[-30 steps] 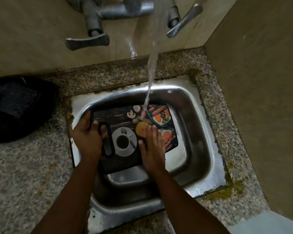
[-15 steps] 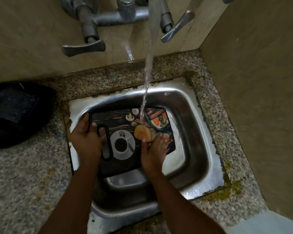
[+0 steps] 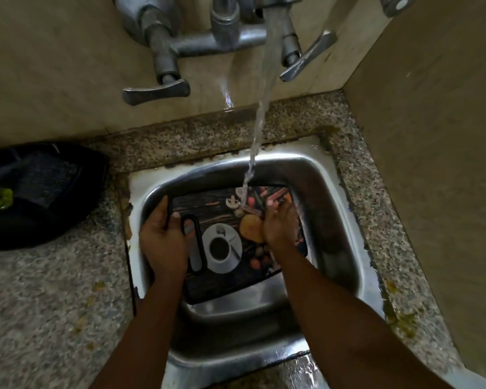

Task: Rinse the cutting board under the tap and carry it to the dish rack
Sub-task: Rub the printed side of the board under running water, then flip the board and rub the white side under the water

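A dark cutting board (image 3: 222, 248) printed with a coffee cup and vegetables lies flat inside the steel sink (image 3: 345, 248). My left hand (image 3: 163, 242) grips its left end by the slotted handle, thumb on top. My right hand (image 3: 281, 223) presses flat on the board's far right part, fingers spread toward the back edge. Water runs from the tap (image 3: 236, 35) and lands on the board's far edge, just left of my right hand.
Speckled granite counter (image 3: 54, 304) surrounds the sink. A black bag or tray (image 3: 40, 192) with something green sits on the counter at left. Tiled walls close in behind and on the right. Two lever handles (image 3: 155, 92) stick out from the tap.
My right hand has slid from the board's near middle up to its far right corner, beside the water stream. My left hand keeps its hold on the handle end.
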{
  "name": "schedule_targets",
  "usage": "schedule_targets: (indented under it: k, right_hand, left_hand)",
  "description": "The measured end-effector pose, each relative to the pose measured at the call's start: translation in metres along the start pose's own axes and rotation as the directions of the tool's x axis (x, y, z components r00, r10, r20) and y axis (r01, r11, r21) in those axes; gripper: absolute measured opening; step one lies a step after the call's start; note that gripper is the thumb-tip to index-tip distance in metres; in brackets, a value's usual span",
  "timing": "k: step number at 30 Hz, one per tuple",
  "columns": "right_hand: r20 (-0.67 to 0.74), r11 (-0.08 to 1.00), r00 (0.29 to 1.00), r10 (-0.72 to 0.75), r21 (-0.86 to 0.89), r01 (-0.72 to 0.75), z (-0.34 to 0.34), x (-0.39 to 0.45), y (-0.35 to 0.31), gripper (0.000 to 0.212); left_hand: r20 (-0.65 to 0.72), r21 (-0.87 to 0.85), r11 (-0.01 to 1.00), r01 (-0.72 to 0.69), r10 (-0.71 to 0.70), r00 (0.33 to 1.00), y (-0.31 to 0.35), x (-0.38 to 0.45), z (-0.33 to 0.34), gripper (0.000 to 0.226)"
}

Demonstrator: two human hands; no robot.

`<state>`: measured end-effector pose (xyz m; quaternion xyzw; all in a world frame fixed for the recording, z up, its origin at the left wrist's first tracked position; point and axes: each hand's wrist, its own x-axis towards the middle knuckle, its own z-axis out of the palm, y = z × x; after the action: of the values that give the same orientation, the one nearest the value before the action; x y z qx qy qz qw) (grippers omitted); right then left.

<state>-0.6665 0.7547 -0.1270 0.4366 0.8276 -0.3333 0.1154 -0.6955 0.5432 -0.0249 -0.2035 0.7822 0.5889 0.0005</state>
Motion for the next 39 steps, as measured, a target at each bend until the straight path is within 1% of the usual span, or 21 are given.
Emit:
schedule_targets:
  k: [1,2,4,5,7,9,10,12,14,17,20,24,26,28,30,31,32,34,36,37,39]
  right_hand:
    - [0.046,0.996,0.998,-0.037,-0.081,0.041,0.003,-0.006,-0.009,0.081]
    - [0.069,0.974,0.979,-0.191,-0.109,0.198,0.008,-0.019,-0.022,0.078]
    - [0.142,0.838,0.837,-0.528,-0.078,0.541,0.02,-0.058,-0.051,0.081]
    - [0.195,0.766,0.759,-0.621,-0.055,0.64,0.027,-0.077,-0.06,0.085]
    - [0.235,0.707,0.689,-0.686,-0.011,0.707,0.034,-0.086,-0.07,0.087]
    - [0.193,0.7,0.693,-0.695,-0.038,0.713,0.032,-0.075,-0.068,0.082]
    - [0.154,0.747,0.746,-0.648,-0.06,0.662,0.03,-0.064,-0.061,0.079]
    - [0.08,0.906,0.905,-0.417,-0.04,0.421,0.02,-0.036,-0.045,0.074]
    - [0.115,0.983,0.977,-0.182,-0.005,0.184,0.006,-0.01,-0.028,0.072]
    - [0.165,0.986,0.977,-0.134,0.124,0.114,-0.011,0.005,-0.017,0.076]
    - [0.07,0.898,0.991,-0.112,0.435,0.071,-0.032,0.003,-0.018,0.084]
    - [0.066,0.767,0.993,0.1,0.63,-0.119,-0.066,0.005,-0.029,0.076]
    - [0.114,0.679,0.974,0.193,0.701,-0.217,-0.073,0.009,-0.032,0.102]
    - [0.183,0.588,0.95,0.254,0.75,-0.302,-0.073,0.019,-0.027,0.134]
    - [0.234,0.583,0.931,0.281,0.729,-0.359,-0.067,0.033,-0.021,0.142]
    - [0.256,0.584,0.925,0.283,0.719,-0.377,-0.074,0.027,-0.027,0.134]
    - [0.264,0.565,0.925,0.275,0.734,-0.377,-0.083,0.02,-0.034,0.113]
    - [0.341,0.468,0.91,0.235,0.781,-0.414,-0.096,0.006,-0.042,0.048]
    - [0.422,0.4,0.882,0.211,0.786,-0.471,-0.104,-0.003,-0.041,0.011]
    - [0.439,0.384,0.874,0.211,0.784,-0.487,-0.107,-0.007,-0.038,0.003]
    - [0.446,0.394,0.867,0.222,0.772,-0.499,-0.109,-0.015,-0.032,0.011]
  left_hand:
    - [-0.002,-0.01,1.0,-0.003,0.003,1.0,-0.001,0.0,-0.001,0.04]
    - [-0.002,-0.023,1.0,0.013,-0.013,1.0,0.001,0.0,-0.002,0.04]
    - [-0.008,-0.054,0.998,0.039,-0.039,0.999,-0.001,0.0,-0.002,0.042]
    - [-0.015,-0.052,0.998,0.042,-0.043,0.999,-0.005,0.001,-0.003,0.043]
    - [-0.023,-0.051,0.998,0.034,-0.035,0.999,-0.008,0.005,-0.005,0.042]
    - [-0.019,-0.075,0.996,0.041,-0.042,0.999,-0.012,0.01,-0.005,0.047]
    - [-0.021,-0.081,0.996,0.037,-0.039,0.999,-0.012,0.012,-0.005,0.05]
    - [-0.005,-0.083,0.996,0.026,-0.027,1.0,-0.014,0.01,-0.004,0.053]
    - [-0.003,-0.099,0.995,0.032,-0.032,0.999,-0.002,0.0,-0.004,0.051]
    - [0.008,-0.093,0.996,-0.002,0.003,1.0,0.012,-0.008,-0.004,0.044]
    - [0.031,-0.096,0.993,-0.073,0.076,0.997,0.028,-0.015,-0.002,0.042]
    - [-0.01,-0.088,0.969,-0.229,0.229,0.973,0.047,-0.023,-0.008,0.03]
    - [-0.012,-0.069,0.94,-0.335,0.335,0.942,0.058,-0.023,-0.012,0.019]
    - [-0.025,-0.038,0.919,-0.392,0.391,0.92,0.067,-0.02,-0.014,0.037]
    - [-0.019,-0.025,0.914,-0.406,0.405,0.914,0.074,-0.016,-0.014,0.052]
    - [-0.017,-0.02,0.905,-0.426,0.425,0.905,0.078,-0.014,-0.013,0.056]
    - [-0.014,-0.021,0.891,-0.454,0.454,0.891,0.082,-0.013,-0.013,0.058]
    - [0.003,-0.033,0.86,-0.51,0.51,0.86,0.086,-0.009,-0.016,0.064]
    - [0.012,-0.034,0.835,-0.549,0.55,0.835,0.089,-0.006,-0.02,0.071]
    - [0.016,-0.02,0.823,-0.568,0.569,0.822,0.09,-0.005,-0.021,0.073]
    - [0.007,0.036,0.809,-0.586,0.586,0.81,0.092,-0.002,-0.022,0.074]
